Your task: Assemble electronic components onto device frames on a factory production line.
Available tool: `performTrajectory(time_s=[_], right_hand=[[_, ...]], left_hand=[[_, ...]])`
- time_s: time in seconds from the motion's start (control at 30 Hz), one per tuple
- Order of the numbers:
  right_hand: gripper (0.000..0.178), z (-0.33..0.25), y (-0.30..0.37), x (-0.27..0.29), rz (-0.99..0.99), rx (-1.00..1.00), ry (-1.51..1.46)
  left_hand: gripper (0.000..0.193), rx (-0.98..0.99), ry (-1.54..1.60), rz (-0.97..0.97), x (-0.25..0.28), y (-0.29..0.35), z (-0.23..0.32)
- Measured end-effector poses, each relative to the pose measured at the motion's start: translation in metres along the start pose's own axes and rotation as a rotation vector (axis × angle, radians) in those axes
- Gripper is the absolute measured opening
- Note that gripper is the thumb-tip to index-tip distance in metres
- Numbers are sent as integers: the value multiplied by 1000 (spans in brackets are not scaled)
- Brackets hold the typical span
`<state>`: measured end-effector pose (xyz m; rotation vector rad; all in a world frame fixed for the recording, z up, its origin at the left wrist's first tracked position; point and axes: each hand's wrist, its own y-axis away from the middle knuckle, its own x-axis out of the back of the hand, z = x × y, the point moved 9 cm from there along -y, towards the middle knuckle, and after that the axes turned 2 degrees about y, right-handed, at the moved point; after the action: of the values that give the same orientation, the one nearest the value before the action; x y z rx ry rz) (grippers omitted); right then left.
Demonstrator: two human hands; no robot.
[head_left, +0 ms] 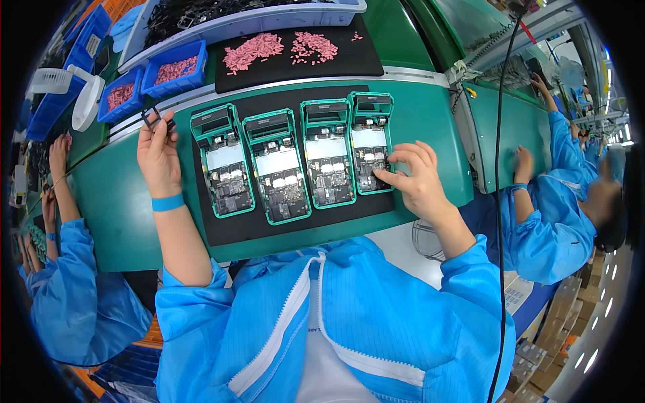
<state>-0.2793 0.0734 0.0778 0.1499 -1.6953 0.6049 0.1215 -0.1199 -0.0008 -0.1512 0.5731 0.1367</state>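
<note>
Four open electronic devices with teal-green frames and exposed circuit boards lie in a row on a black mat (222, 235). My left hand (160, 151) is raised left of the row, its fingers closed on small black plastic pieces (153, 119). At the far right device (370, 144), my right hand (420, 178) rests its fingertips over the lower board and right edge. Its thumb and fingers are apart, with nothing visible between them. The other devices are the left one (225, 164), the second (277, 164) and the third (328, 154).
Pink pieces (252, 52) lie piled on another black mat behind a metal rail. Two blue bins (176, 70) hold more; a large tub (235, 28) contains black parts. A black cable (500, 201) hangs at right. People in blue work on both sides.
</note>
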Motion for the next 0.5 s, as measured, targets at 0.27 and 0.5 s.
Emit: performTrajectory(time_s=[0.27, 0.5], right_hand=[[37, -17, -5, -7, -57, 10, 6], [11, 33, -24, 4, 60, -196, -127]], left_hand=[[23, 19, -135, -9, 3, -1, -10], [26, 28, -219, 11, 5, 1, -15]])
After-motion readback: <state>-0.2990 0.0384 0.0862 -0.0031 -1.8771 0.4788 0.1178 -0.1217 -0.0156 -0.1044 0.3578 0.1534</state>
